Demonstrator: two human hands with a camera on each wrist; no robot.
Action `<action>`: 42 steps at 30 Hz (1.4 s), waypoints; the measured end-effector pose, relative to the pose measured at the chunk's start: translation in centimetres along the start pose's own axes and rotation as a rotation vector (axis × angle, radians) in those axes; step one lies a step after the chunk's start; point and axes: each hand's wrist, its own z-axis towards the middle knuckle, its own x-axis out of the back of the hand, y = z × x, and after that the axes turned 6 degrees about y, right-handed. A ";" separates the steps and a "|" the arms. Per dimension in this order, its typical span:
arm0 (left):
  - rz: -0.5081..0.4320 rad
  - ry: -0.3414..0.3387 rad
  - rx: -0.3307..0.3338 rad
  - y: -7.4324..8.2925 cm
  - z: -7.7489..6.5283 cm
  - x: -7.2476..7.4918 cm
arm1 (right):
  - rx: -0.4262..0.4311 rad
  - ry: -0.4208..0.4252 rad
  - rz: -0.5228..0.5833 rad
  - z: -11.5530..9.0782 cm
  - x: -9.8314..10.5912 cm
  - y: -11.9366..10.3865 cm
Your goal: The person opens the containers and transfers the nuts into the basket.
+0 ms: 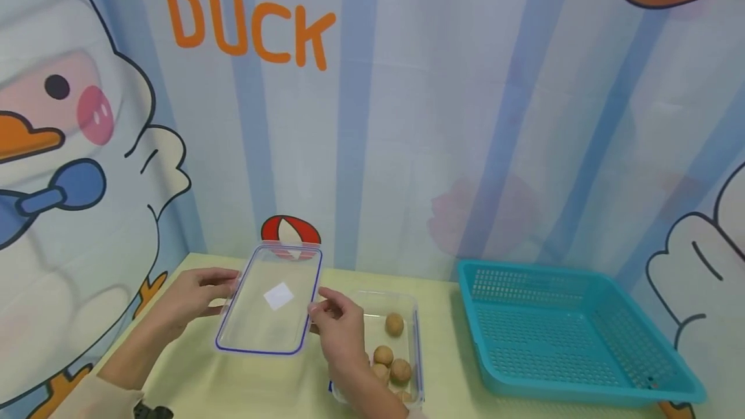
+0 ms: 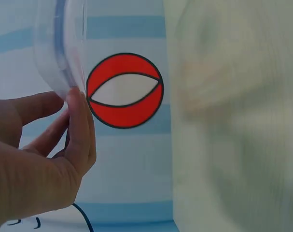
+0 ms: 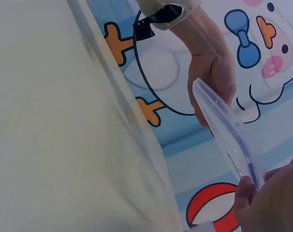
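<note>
Both hands hold a clear plastic lid point(image 1: 256, 325) with a blue seal round its rim, raised above the table and tilted. A small white label point(image 1: 279, 296) sits near its middle. My left hand point(image 1: 194, 296) pinches the lid's left edge; the left wrist view shows thumb and fingers point(image 2: 79, 130) at the rim. My right hand point(image 1: 340, 325) grips the right edge between thumb and fingers. Beneath the right forearm stands a clear plastic container point(image 1: 416, 315), partly hidden by it, with several round brown walnuts point(image 1: 394, 324) inside.
A turquoise perforated basket point(image 1: 573, 393) stands at the right of the table. The yellow-covered table point(image 1: 442, 341) ends at a striped curtain point(image 1: 407, 147) printed with ducks, which hangs close behind and on the left.
</note>
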 end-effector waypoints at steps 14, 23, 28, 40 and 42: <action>0.126 -0.041 0.094 -2.9 0.0 1.8 | -0.036 -0.019 -0.039 -1.5 -2.7 3.4; 0.129 -0.048 0.164 -5.3 0.3 1.4 | 0.029 0.027 -0.159 -1.7 -3.4 6.0; 0.127 -0.049 0.186 -6.4 0.6 1.2 | 0.065 0.036 -0.238 -1.6 -3.4 7.3; 0.151 -0.024 0.211 -7.8 1.0 -0.1 | 0.156 0.032 -0.413 -0.8 -3.0 8.5; 0.169 -0.016 0.229 -8.1 1.1 -0.2 | 0.173 0.020 -0.442 -0.7 -3.0 8.6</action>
